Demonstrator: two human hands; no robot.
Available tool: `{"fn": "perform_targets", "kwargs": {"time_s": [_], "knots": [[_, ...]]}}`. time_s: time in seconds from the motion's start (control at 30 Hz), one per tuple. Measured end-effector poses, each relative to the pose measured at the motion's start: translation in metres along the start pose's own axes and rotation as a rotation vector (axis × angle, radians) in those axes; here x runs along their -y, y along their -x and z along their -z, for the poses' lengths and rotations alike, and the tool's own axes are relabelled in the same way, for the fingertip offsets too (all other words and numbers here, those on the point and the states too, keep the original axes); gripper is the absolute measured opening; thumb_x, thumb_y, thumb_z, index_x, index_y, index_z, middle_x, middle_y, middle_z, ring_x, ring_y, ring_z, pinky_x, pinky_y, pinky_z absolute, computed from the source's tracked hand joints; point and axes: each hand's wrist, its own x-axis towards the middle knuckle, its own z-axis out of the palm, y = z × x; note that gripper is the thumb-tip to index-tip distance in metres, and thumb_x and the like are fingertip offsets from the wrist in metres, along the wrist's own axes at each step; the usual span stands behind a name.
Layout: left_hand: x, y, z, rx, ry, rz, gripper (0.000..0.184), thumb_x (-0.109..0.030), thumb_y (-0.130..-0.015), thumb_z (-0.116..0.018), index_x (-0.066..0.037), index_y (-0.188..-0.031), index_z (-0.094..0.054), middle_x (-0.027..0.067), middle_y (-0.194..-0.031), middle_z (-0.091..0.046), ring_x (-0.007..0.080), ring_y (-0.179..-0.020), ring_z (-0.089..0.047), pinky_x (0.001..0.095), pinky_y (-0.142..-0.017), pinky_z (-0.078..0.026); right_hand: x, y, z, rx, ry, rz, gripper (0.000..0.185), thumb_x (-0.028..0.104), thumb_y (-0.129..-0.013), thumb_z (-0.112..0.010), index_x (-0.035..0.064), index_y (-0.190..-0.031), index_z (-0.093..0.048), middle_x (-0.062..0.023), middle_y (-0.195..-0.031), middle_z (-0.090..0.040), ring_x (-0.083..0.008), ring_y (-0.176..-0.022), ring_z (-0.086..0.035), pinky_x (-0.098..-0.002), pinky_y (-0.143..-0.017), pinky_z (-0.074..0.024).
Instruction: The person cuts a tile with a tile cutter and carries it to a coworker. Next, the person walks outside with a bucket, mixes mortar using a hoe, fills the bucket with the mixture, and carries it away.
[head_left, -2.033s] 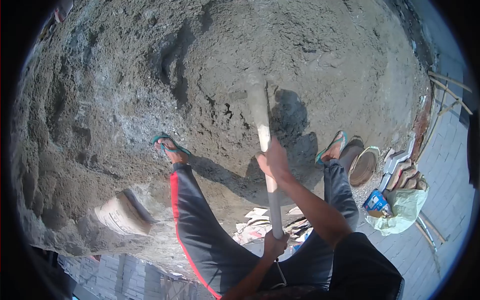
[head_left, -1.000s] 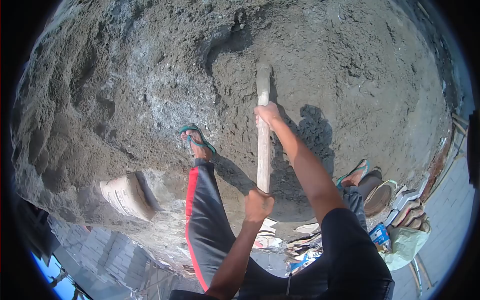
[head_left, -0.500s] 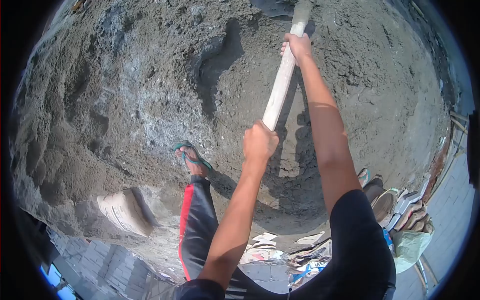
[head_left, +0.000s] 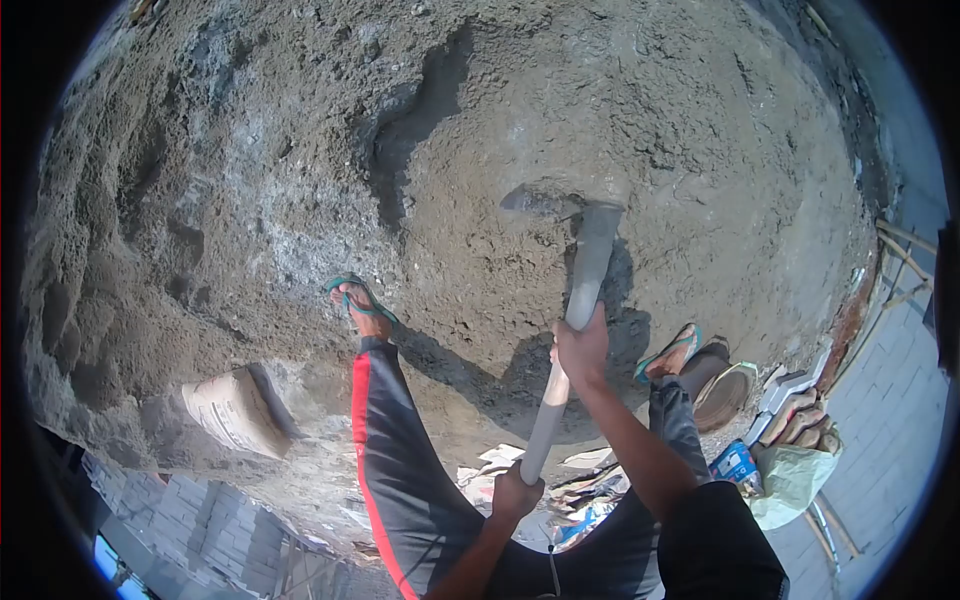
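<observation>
A long-handled hoe [head_left: 592, 262] slants across the middle, its head resting in the grey, wet-looking mortar or sand mix [head_left: 480, 250]. My left hand [head_left: 518, 492] is wrapped round the lower end of the handle, close to my body. Higher up the handle, my right hand [head_left: 582, 345] grips it with closed fingers. Part of the hoe's blade is covered by the mix. My sandalled feet stand apart on either side of the handle.
A filled paper sack [head_left: 237, 412] lies at lower left. Beside my right foot is a round bucket [head_left: 724, 398]. Further right are a pale green plastic bag [head_left: 795, 482], a blue packet [head_left: 735, 464] and wooden sticks [head_left: 905, 262]. Torn paper lies between my legs.
Both hands have drawn the hoe back toward my body from its far reach. Its head has moved down from the top of the view, and my arms are more bent.
</observation>
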Motion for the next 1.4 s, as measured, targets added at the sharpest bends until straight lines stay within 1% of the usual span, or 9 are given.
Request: {"fn": "perform_targets", "kwargs": {"time_s": [0.13,0.27,0.33,0.43,0.67,0.93,0.97,1.1,1.4], "knots": [[-0.105,-0.132,0.035,-0.038,0.161,-0.329,0.022,-0.013,-0.069,-0.067,0.003,-0.079,-0.057,0.0124,-0.062,-0.057,0.0220,-0.055,-0.058,0.0352,-0.055,-0.047,0.116,-0.143,0.009,-0.231,0.028,0.432,0.041,0.010,-0.071,-0.062,-0.0044,-0.106,-0.045,-0.0191,-0.076,-0.061,-0.0264,-0.054,-0.062,-0.0365,-0.052,-0.0504],[-0.139,-0.150,0.059,0.181,0.286,-0.039,0.019,-0.014,-0.070,-0.062,0.003,-0.078,-0.058,0.0166,-0.061,-0.058,0.0258,-0.056,-0.061,0.0354,-0.054,-0.047,0.087,-0.218,-0.033,-0.118,0.335,0.039,0.055,0.011,-0.073,-0.060,-0.0092,-0.120,-0.039,-0.0283,-0.098,-0.062,-0.0350,-0.084,-0.067,-0.0382,-0.072,-0.0562],[-0.054,-0.111,0.029,-0.157,0.151,-0.393,0.021,-0.015,-0.072,-0.063,0.004,-0.075,-0.056,0.0131,-0.053,-0.055,0.0193,-0.047,-0.056,0.0333,-0.048,-0.045,0.045,-0.161,-0.047,0.073,0.255,-0.272,0.059,0.014,-0.074,-0.060,-0.0090,-0.123,-0.037,-0.0300,-0.106,-0.060,-0.0372,-0.089,-0.065,-0.0382,-0.075,-0.0567],[-0.024,-0.009,0.030,0.122,0.374,0.193,0.024,-0.017,-0.072,-0.065,0.004,-0.077,-0.054,0.0115,-0.056,-0.056,0.0180,-0.045,-0.057,0.0332,-0.045,-0.045,-0.033,-0.071,-0.057,0.127,0.488,-0.166,0.057,0.014,-0.072,-0.061,-0.0045,-0.121,-0.038,-0.0319,-0.103,-0.060,-0.0432,-0.098,-0.060,-0.0439,-0.087,-0.0491],[-0.003,0.068,0.017,0.220,0.023,0.063,0.036,-0.017,-0.070,-0.068,-0.001,-0.101,-0.061,0.0195,-0.089,-0.066,0.0345,-0.091,-0.065,0.0409,-0.079,-0.051,0.030,0.060,0.042,-0.044,-0.097,-0.051,0.035,0.001,-0.074,-0.058,0.0010,-0.102,-0.037,-0.0115,-0.066,-0.054,-0.0200,-0.047,-0.057,-0.0332,-0.042,-0.0454],[-0.061,-0.061,0.024,0.122,0.052,-0.230,0.032,-0.027,-0.072,-0.064,0.002,-0.085,-0.062,0.0215,-0.076,-0.065,0.0392,-0.075,-0.065,0.0427,-0.067,-0.051,-0.020,-0.136,0.008,-0.072,0.215,-0.255,0.019,0.009,-0.073,-0.057,-0.0041,-0.085,-0.053,-0.0097,-0.066,-0.057,-0.0213,-0.049,-0.057,-0.0344,-0.046,-0.0469],[-0.073,-0.036,0.041,0.092,-0.219,-0.022,0.032,-0.025,-0.074,-0.061,0.002,-0.091,-0.062,0.0255,-0.083,-0.065,0.0419,-0.083,-0.064,0.0438,-0.074,-0.052,-0.145,-0.169,-0.025,0.011,0.221,-0.335,0.015,0.010,-0.073,-0.057,-0.0039,-0.077,-0.056,-0.0117,-0.066,-0.057,-0.0216,-0.052,-0.058,-0.0353,-0.049,-0.0479],[-0.085,0.013,0.171,0.188,-0.426,0.146,0.035,-0.019,-0.076,-0.058,0.005,-0.101,-0.062,0.0288,-0.097,-0.063,0.0437,-0.096,-0.062,0.0443,-0.086,-0.050,-0.088,-0.030,-0.052,0.241,-0.502,-0.695,0.007,0.004,-0.073,-0.055,0.0008,-0.078,-0.051,-0.0094,-0.062,-0.051,-0.0233,-0.053,-0.054,-0.0382,-0.052,-0.0487],[0.064,-0.068,0.425,0.029,-1.045,-0.337,0.026,-0.022,-0.063,-0.066,-0.009,-0.084,-0.059,0.0168,-0.073,-0.065,0.0361,-0.072,-0.064,0.0454,-0.065,-0.052,0.019,0.137,-0.175,-0.072,-1.030,-0.770,0.019,0.002,-0.070,-0.058,0.0027,-0.087,-0.051,-0.0098,-0.082,-0.054,-0.0255,-0.079,-0.057,-0.0422,-0.078,-0.0495]]}}
